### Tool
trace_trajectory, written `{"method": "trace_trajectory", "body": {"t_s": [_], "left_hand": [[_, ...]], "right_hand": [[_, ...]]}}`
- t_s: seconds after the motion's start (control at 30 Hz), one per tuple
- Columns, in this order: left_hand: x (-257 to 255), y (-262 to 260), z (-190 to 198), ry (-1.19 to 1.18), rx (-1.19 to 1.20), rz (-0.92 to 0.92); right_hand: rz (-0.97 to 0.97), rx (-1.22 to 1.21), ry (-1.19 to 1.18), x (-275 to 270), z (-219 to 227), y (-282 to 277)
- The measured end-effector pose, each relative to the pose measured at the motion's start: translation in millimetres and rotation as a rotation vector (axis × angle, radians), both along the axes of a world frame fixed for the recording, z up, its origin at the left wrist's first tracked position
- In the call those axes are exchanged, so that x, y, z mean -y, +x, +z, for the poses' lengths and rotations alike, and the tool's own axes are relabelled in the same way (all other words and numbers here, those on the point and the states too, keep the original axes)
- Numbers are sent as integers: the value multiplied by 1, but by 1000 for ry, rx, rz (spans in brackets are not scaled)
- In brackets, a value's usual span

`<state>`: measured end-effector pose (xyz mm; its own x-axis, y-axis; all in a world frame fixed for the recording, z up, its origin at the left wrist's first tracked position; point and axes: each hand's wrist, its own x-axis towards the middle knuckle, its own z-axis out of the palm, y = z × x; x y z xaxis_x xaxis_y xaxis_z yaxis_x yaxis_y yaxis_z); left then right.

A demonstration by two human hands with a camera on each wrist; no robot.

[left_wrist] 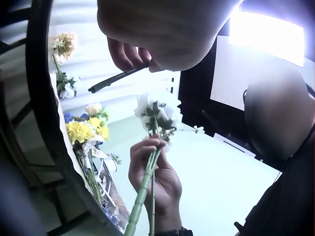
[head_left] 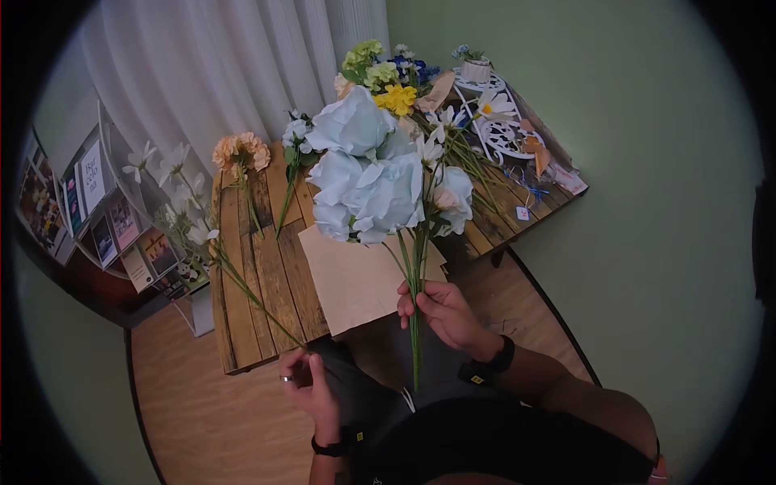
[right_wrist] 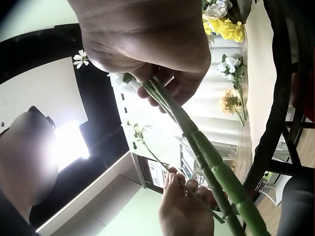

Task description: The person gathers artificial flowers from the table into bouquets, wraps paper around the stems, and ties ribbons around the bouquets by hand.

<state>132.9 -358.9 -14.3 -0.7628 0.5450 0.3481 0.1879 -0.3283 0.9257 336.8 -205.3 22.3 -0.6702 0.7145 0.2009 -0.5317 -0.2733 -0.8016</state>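
Note:
My right hand (head_left: 453,317) grips a bundle of green stems (head_left: 416,339) below a bouquet of large pale blue artificial flowers (head_left: 368,186). Small white flowers (head_left: 431,149) and a pale pink-white bloom stand at the bouquet's right side. Lower at the left, my left hand (head_left: 313,394) pinches the end of a long stem (head_left: 257,301) between thumb and fingers. That stem slants up and left to a spray of white flowers (head_left: 174,174). In the right wrist view the thick stems (right_wrist: 216,162) run down out of the right hand's grip.
On the wooden table (head_left: 267,299) lie brown paper (head_left: 347,279), a peach flower (head_left: 241,152) and a pale blue flower (head_left: 297,129). Yellow flowers (head_left: 396,99), other blooms and a white metal stand (head_left: 505,139) crowd the back right. A brochure rack (head_left: 105,202) stands left.

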Motion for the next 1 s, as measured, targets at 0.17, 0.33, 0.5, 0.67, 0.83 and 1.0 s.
{"method": "trace_trajectory", "body": {"t_s": [0.17,0.33,0.5,0.67,0.83,1.0], "left_hand": [[-11,44,15,85,-87,-94],[-16,58,17,103,-191,-191],[-17,60,15,86,35,-242],[-24,68,10,49,19,-268],[-24,75,16,50,-183,-293],[-21,79,22,35,-305,-330]], "right_hand": [[57,-21,-53,4,7,-5],[14,-74,-98,11,5,-13],[66,-170,-94,11,13,-7],[185,-218,-129,7,14,-6],[266,-264,-141,15,1,-9],[151,-122,6,19,-15,-13]]}}
